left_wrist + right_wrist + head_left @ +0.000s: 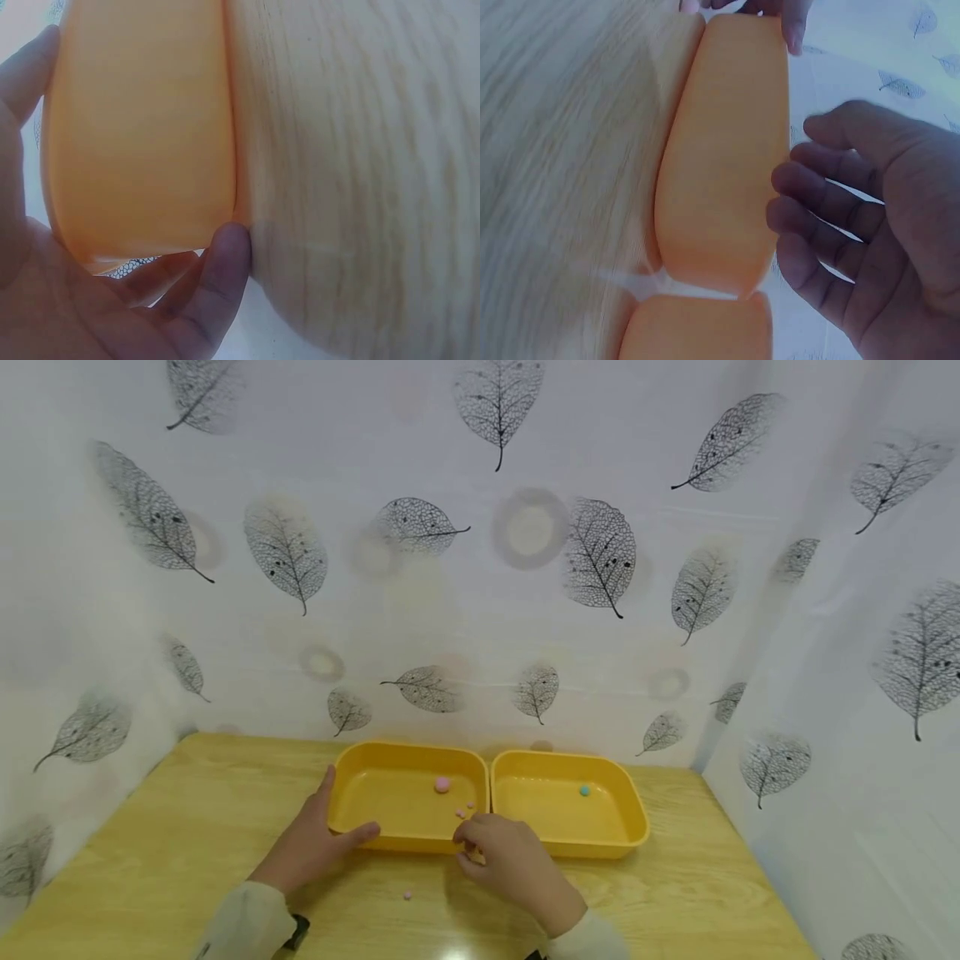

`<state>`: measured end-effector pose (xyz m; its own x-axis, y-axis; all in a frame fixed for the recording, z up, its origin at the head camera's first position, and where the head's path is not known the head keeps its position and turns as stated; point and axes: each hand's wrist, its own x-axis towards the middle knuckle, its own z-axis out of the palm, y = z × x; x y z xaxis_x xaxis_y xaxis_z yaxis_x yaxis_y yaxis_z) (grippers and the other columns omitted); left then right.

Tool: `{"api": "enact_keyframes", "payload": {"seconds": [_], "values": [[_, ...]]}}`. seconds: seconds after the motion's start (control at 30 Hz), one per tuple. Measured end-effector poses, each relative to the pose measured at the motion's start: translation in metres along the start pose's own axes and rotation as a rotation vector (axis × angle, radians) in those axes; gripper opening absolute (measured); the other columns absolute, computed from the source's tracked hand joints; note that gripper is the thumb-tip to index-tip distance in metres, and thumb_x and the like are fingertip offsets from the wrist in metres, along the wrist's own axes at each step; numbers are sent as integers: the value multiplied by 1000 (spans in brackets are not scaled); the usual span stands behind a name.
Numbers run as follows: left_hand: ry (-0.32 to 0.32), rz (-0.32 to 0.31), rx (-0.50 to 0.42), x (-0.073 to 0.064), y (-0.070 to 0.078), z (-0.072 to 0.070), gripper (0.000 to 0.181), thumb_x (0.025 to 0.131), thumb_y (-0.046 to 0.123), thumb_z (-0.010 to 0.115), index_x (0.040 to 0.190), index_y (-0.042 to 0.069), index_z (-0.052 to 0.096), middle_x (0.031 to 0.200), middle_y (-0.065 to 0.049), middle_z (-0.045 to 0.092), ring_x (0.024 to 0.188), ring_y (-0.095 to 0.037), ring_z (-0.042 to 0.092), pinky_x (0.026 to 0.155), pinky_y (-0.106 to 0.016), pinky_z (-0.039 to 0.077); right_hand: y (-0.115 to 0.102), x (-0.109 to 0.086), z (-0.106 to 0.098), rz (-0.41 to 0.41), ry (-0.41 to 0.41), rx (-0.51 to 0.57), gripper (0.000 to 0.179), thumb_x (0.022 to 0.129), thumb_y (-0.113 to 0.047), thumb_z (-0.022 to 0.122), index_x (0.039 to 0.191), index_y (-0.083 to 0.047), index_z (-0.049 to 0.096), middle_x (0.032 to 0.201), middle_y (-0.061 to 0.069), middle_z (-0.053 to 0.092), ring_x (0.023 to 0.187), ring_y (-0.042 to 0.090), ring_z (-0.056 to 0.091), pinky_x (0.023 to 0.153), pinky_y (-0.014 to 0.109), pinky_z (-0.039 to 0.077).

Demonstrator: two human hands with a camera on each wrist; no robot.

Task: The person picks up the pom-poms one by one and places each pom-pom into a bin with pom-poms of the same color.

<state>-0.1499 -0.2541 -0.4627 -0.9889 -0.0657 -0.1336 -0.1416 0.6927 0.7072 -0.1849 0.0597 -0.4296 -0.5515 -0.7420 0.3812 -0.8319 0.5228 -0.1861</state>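
Observation:
My left hand [311, 839] holds the left end of a yellow plastic tray [397, 842], its thumb along the near rim and its fingers around the side. In the left wrist view, thumb and fingers bracket the tray's wall [142, 135]. Over the tray's near right corner hovers my right hand [517, 864], fingers loosely bent; the right wrist view shows nothing between thumb and fingertips. Inside this tray lie a larger pink ball [442, 785] and small pink pieces [461, 813] close to the right fingertips. Another small pink piece [407, 896] lies on the table in front.
A second yellow tray [600, 850] stands right beside the first, with a blue-green ball [585, 791] inside. Both rest on a wood-grain table [187, 827]. White leaf-printed sheeting [450, 610] rises behind the table and along both sides.

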Motion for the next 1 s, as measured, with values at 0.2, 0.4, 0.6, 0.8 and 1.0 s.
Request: {"api": "enact_keyframes", "payload": {"seconds": [0.2,0.4,0.6,0.8,1.0], "values": [[-8,-8,0,1,2,1,128,88,71,67,164,12,-17,168,-33,4,150,-57,17,117,-72,23,-12,3,6,-49,-94,-14,5,91,-24,78,89,-22,73,82,-14,65,69,-9,50,61,4,39],[-7,-15,5,-1,1,0,129,89,71,67,163,8,-18,167,-35,4,150,-57,17,118,-71,23,-20,7,16,-100,-227,-11,4,95,-28,76,96,-25,75,89,-18,66,71,-10,48,64,4,39],[-1,4,10,1,-1,1,129,89,70,67,163,7,-17,167,-35,6,149,-57,19,117,-71,25,-26,5,26,-129,-358,55,20,98,-30,70,118,-28,73,114,-19,66,100,-7,59,88,12,49],[-9,-2,8,1,-1,1,129,89,70,67,163,8,-18,167,-35,5,149,-58,19,117,-71,25,-35,2,32,-154,-427,82,33,97,-33,71,129,-28,68,133,-15,60,119,-1,56,102,19,48],[-11,0,12,1,2,0,128,89,70,66,163,8,-19,167,-35,5,149,-57,19,116,-71,26,-41,2,33,-178,-375,11,20,92,-32,77,110,-27,71,112,-15,59,96,-3,53,86,12,46]]}}
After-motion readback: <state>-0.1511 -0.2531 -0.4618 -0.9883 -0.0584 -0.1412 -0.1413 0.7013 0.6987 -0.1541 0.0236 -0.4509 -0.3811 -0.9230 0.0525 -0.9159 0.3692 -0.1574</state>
